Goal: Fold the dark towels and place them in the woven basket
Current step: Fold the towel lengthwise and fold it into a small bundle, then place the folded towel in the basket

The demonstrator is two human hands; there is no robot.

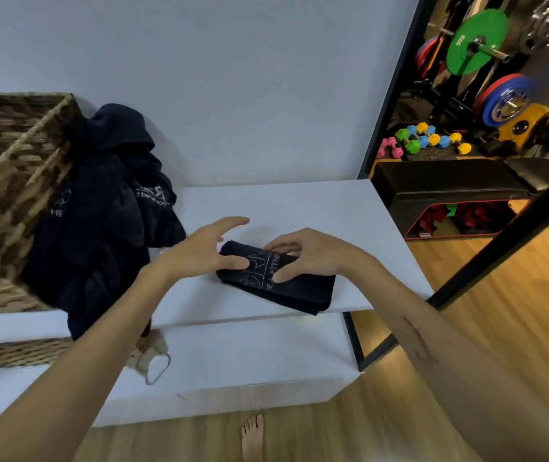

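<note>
A dark towel (296,291), folded into a narrow pad with pale lettering, lies near the front right of the white shelf top (316,208). My right hand (303,255) rests on its left half, fingertips and thumb pressing the cloth. My left hand (205,250) hovers at the towel's left end with fingers spread, its thumb touching the edge. A heap of unfolded dark towels (106,201) stands at the left, leaning against the woven basket (10,181). The basket's inside is not visible.
A lower white step (250,355) holds a beige face mask (153,361) and a second wicker edge (16,353). A black-framed mirror or doorway (389,105) on the right shows weight plates, dumbbells and a bench. My bare foot (252,436) stands on the wooden floor.
</note>
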